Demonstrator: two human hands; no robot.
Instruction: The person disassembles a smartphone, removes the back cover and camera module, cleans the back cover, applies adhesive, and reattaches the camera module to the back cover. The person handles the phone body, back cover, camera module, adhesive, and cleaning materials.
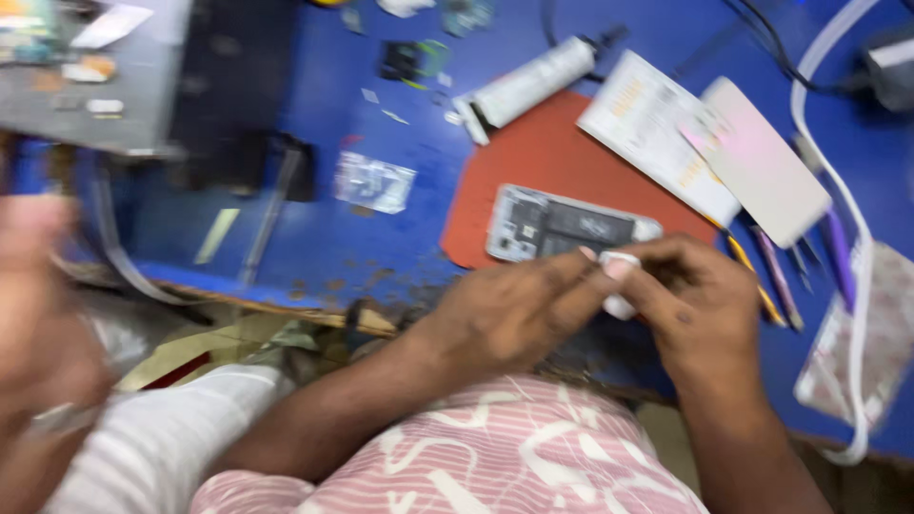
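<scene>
White scrap (619, 269) — soft and light, likely a wipe — sits pinched between left hand (509, 309) and right hand (700, 300) just over the opened phone (562, 227) on the red mat (533, 157); fingertip pressure at its edges looks enough.

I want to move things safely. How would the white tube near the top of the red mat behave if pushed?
The white tube lies on its side and looks round, so it may roll. Its crimped flat end could stop that soon. It appears soft-walled and probably light, so it might dent under pressure.

small white piece (619, 286) half hidden between the fingers (581, 276)
</scene>
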